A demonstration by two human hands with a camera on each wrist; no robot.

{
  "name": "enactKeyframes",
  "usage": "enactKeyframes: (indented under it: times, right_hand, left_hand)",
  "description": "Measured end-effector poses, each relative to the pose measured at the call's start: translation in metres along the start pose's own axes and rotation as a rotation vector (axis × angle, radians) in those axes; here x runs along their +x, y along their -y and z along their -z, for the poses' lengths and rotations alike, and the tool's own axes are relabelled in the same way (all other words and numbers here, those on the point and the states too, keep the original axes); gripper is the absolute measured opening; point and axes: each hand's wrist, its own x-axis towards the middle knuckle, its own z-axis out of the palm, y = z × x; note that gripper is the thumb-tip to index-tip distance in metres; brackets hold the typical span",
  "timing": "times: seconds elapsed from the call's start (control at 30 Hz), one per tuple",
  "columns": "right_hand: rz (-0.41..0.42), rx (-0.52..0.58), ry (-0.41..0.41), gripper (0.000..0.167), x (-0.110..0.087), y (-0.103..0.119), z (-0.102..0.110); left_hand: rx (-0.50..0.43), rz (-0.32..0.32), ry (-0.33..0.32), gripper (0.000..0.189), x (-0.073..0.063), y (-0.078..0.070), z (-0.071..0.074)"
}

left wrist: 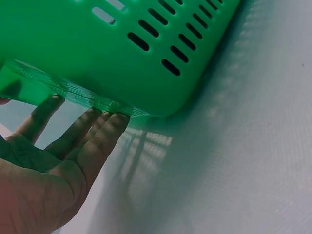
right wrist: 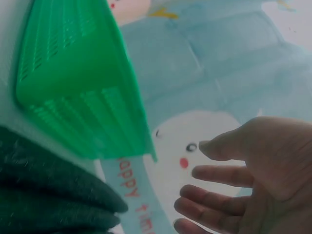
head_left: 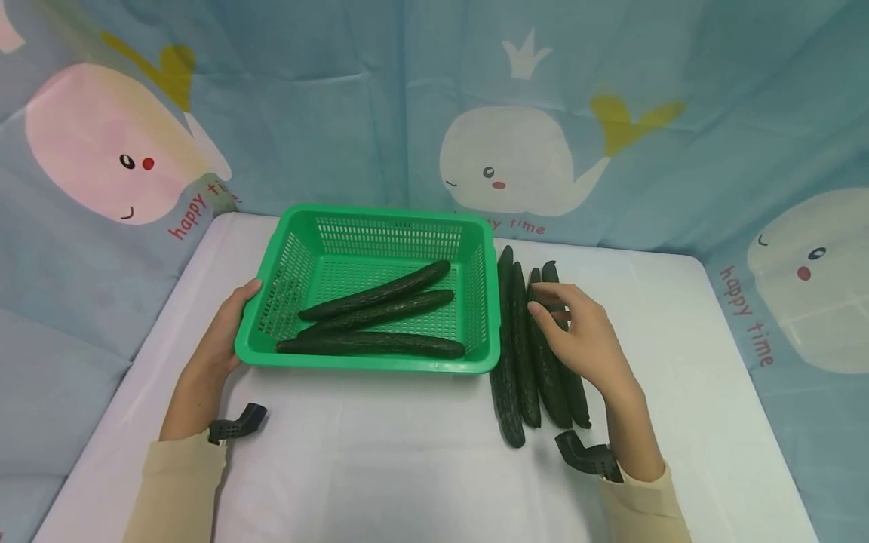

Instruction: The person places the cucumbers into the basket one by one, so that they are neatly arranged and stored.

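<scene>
A green plastic basket (head_left: 370, 363) with slotted walls holds three dark green cucumbers (head_left: 380, 345). At its left end my left hand (head_left: 220, 332) touches the rim, partly hidden under it. In the left wrist view the fingers (left wrist: 95, 151) are fairly straight, with their tips against the outside of the rim. To the right of the basket several more cucumbers (head_left: 509, 377) lie side by side, pointing away from me. Over their far half hovers my right hand (head_left: 584, 332), its thumb and fingers apart and nothing between them. The right wrist view shows those fingers (right wrist: 219, 175) loosely extended.
A white cloth covers the table (head_left: 380, 460). Blue curtains (head_left: 353, 113) printed with whales stand behind and at both sides. The basket's far rim is close to the back curtain. A small black device (head_left: 237, 424) is strapped on each wrist.
</scene>
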Motion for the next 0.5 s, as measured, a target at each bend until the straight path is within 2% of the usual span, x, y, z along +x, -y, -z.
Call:
enactKeyframes:
  times: [0.2, 0.33, 0.5]
  right_hand:
    - [-0.028, -0.027, -0.038, 0.044, -0.005, -0.016, -0.002]
    - [-0.055, -0.041, -0.033, 0.045, -0.007, -0.026, -0.004]
    - [-0.088, -0.05, -0.033, 0.046, -0.006, -0.037, 0.0]
  left_hand:
    - [-0.026, -0.008, -0.004, 0.066, -0.001, -0.001, 0.001]
    - [-0.031, -0.005, -0.011, 0.055, -0.002, -0.002, 0.003]
    - [-0.015, 0.01, -0.017, 0.053, -0.001, -0.002, 0.004]
